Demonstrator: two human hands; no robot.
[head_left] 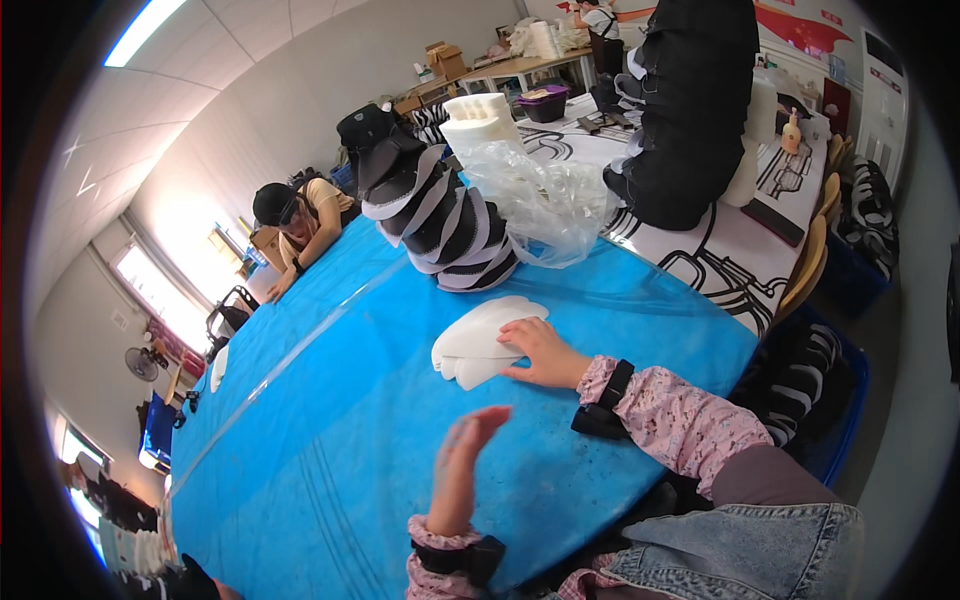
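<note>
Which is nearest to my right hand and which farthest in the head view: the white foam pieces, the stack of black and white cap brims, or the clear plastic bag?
From the right hand:
1. White foam pieces, under its fingertips on the blue table.
2. Stack of black and white cap brims, beyond them, toward the left.
3. Clear plastic bag, beyond, just right of the stack; the order of 2 and 3 is close.

The counter [330, 440] wears a blue plastic sheet, smooth and faintly glossy, scuffed with pale streaks towards its near edge. Under the right hand [540, 355] lies a stack of white foam pieces [478, 345], matt and soft-looking. Towards the far edge, the stacked cap brims [450, 225] look like matt cloth in black and white, and the clear bag [540, 205] beside them is thin, crinkled, shiny plastic. Both sleeves [670, 415] are matt pink printed cloth
</note>
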